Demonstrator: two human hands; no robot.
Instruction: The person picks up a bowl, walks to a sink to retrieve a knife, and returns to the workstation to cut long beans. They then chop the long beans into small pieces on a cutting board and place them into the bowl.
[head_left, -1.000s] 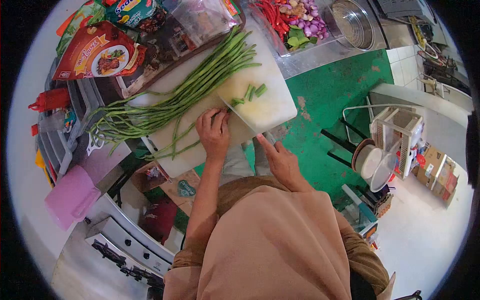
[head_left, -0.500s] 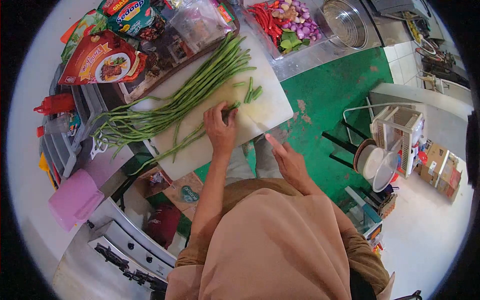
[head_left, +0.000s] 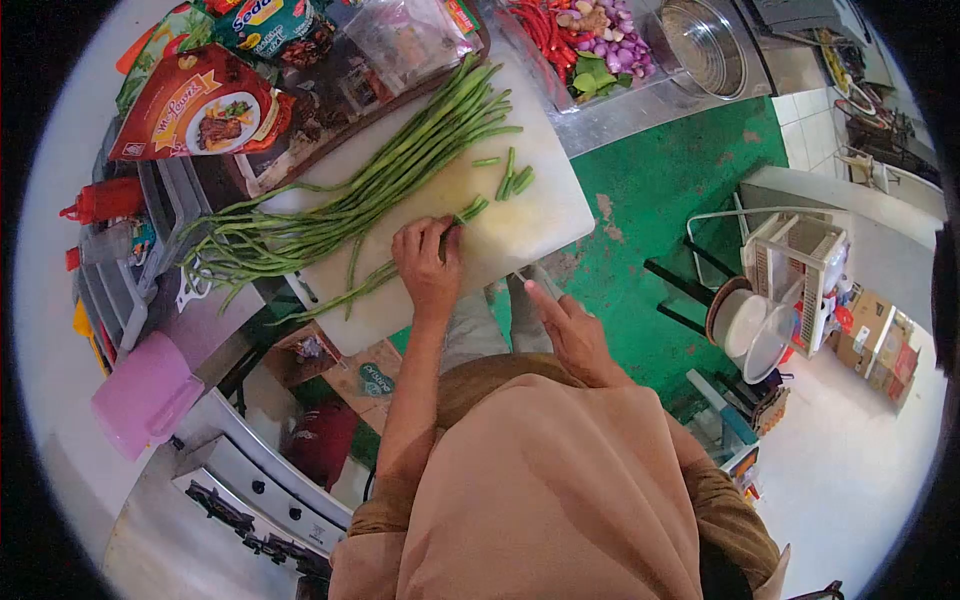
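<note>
Holding long beans (head_left: 471,209), tips beyond left hand (head_left: 428,262), board (head_left: 545,215) beneath

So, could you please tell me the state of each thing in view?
Long beans: uncut, laid together.
Cut pieces: short, loose.
Chopping board: flat, partly covered.
Left hand: fingers curled around a bean near its end.
Right hand: gripping the knife.
Knife: held, blade hard to see.
Chillies: red, piled.
Red pouch: sealed or opened, can't tell.
</note>
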